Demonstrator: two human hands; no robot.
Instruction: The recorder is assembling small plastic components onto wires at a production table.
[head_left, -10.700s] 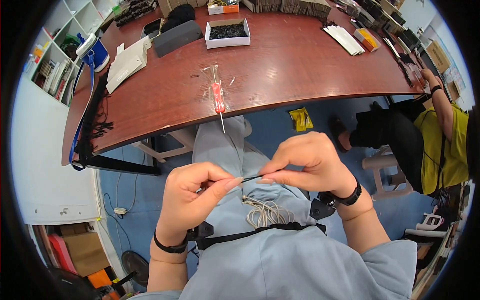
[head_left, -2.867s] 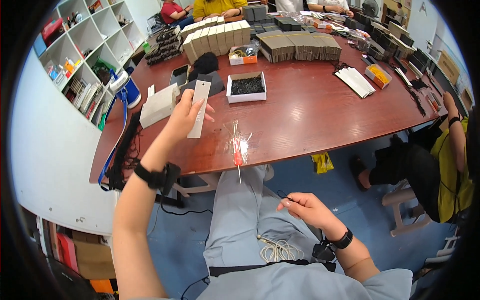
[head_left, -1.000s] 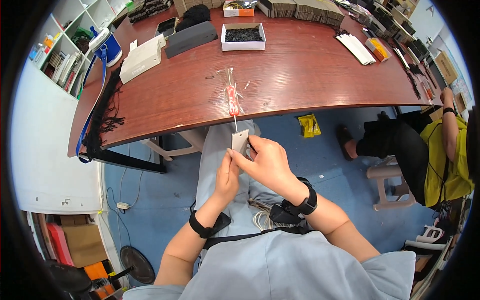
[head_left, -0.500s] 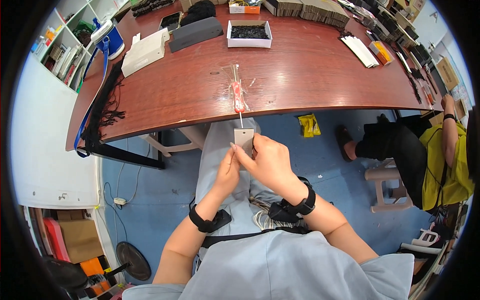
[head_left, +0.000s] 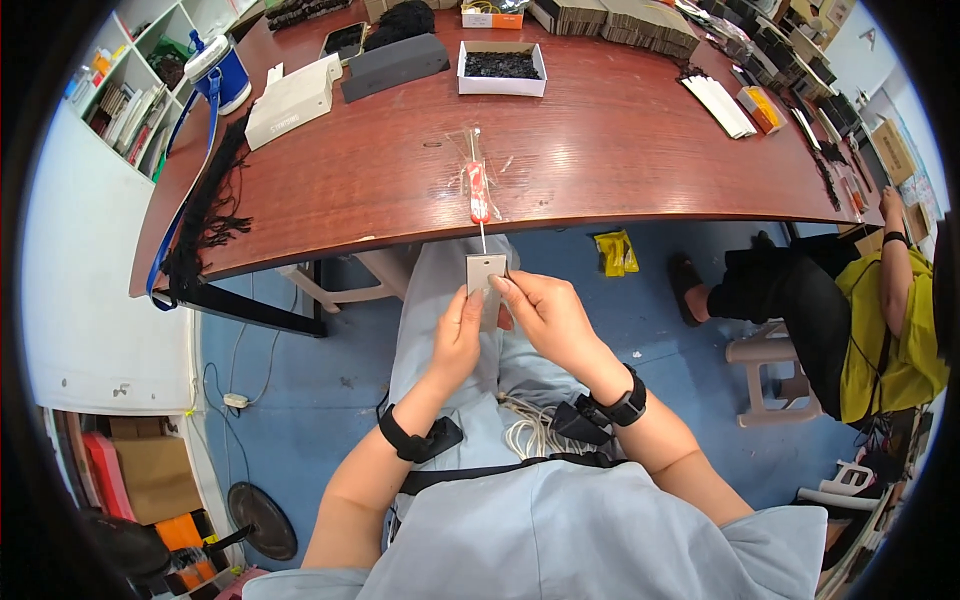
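Note:
A small pale grey tag (head_left: 484, 276) with a hole near its top edge is held upright between my two hands, above my lap. My left hand (head_left: 456, 340) is closed on its left edge. My right hand (head_left: 552, 318) pinches the right side, thumb across the front face; the fingers behind are partly hidden. Just beyond the tag's top, a thin metal rod sticks out over the table edge from a red-handled tool (head_left: 478, 194), which is fixed to the tabletop with clear tape. I cannot tell whether rod and tag touch.
On the red-brown table (head_left: 350, 190) stand a white box (head_left: 500, 87) of black pieces, a dark grey stack (head_left: 396, 68) and a beige stack (head_left: 292, 103). Black cords (head_left: 190, 240) hang off the left edge. A co-worker in yellow-green (head_left: 890, 320) sits at right.
My left fingers have moved up along the tag's left edge. My right thumb has shifted up and right, so more of the tag's face shows.

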